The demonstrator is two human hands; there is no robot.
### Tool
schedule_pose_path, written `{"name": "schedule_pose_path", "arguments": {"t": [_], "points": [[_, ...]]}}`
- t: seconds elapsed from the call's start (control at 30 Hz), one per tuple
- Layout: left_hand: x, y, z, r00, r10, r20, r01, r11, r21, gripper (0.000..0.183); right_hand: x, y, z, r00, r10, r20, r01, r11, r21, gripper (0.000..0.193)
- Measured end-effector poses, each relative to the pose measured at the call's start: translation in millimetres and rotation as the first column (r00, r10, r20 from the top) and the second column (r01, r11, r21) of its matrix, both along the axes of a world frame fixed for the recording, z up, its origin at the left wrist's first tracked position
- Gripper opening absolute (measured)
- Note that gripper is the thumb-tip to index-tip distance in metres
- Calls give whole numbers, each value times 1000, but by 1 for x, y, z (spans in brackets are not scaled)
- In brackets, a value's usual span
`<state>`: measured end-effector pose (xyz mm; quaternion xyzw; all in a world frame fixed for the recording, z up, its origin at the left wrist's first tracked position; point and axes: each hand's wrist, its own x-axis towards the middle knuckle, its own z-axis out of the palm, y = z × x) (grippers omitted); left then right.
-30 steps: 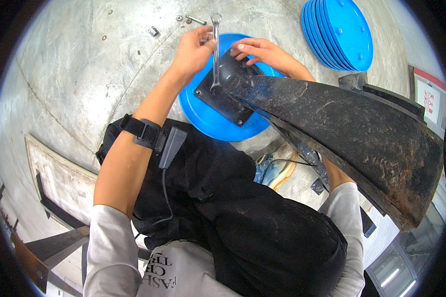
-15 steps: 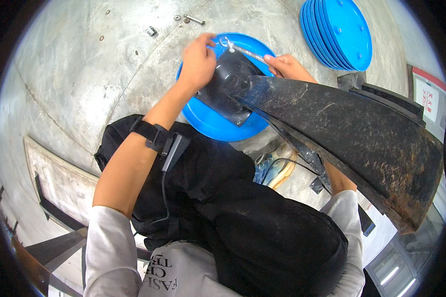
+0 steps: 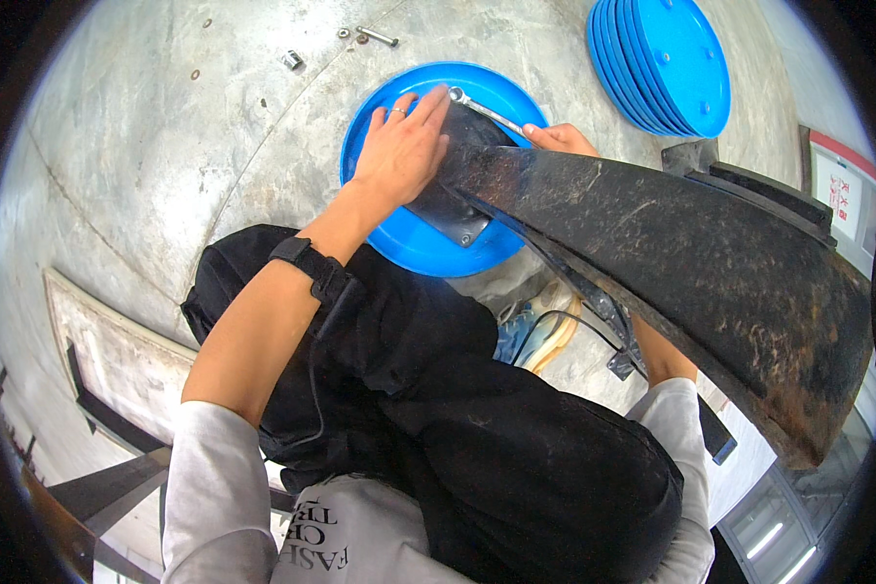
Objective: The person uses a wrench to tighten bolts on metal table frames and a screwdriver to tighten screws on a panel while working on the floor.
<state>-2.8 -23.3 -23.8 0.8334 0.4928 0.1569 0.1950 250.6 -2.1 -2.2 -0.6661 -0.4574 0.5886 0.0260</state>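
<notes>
A black metal plate (image 3: 441,220) with bolts at its corners lies on a round blue disc (image 3: 399,243). My left hand (image 3: 399,151) is open over the plate, fingers stretched out, with the fingertips beside the ring end of a wrench. The silver wrench (image 3: 492,115) has its ring end at the plate's far corner, covering the spot where a bolt sits. My right hand (image 3: 565,139) grips the other end of the wrench, partly hidden behind a long black metal arm (image 3: 652,219) that reaches over the plate.
Several blue discs (image 3: 686,73) stand stacked at the far right. A loose bolt (image 3: 378,37), a socket-like metal piece (image 3: 293,60) and small washers lie on the concrete floor beyond. My shoe (image 3: 535,326) is below the black arm.
The wrench's ring end has come down onto the plate's far corner. My left hand has moved right and spread over the plate. My right hand still holds the wrench.
</notes>
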Motion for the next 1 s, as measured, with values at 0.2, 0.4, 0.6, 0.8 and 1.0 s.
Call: {"name": "schedule_pose_path", "arguments": {"t": [0.2,0.4,0.6,0.8,1.0], "points": [[2,1,-2,996,-35,-85,39,998,46,48,-3,1,-2,999,32,3,-32,999,-20,39],[2,3,-5,989,-48,-139,59,995,81,48,-8,1,6,1000,27,-2,-28,1000,-15,39],[-1,10,1,974,-81,-213,103,990,92,45,1,0,8,981,-169,-99,158,981,-108,32],[7,11,0,982,-89,-167,108,988,111,42,57,19,-4,912,-344,-225,355,935,10,19],[7,6,4,978,-38,-206,65,990,127,43,6,92,-1,597,-530,-602,630,774,-57,30]]}}
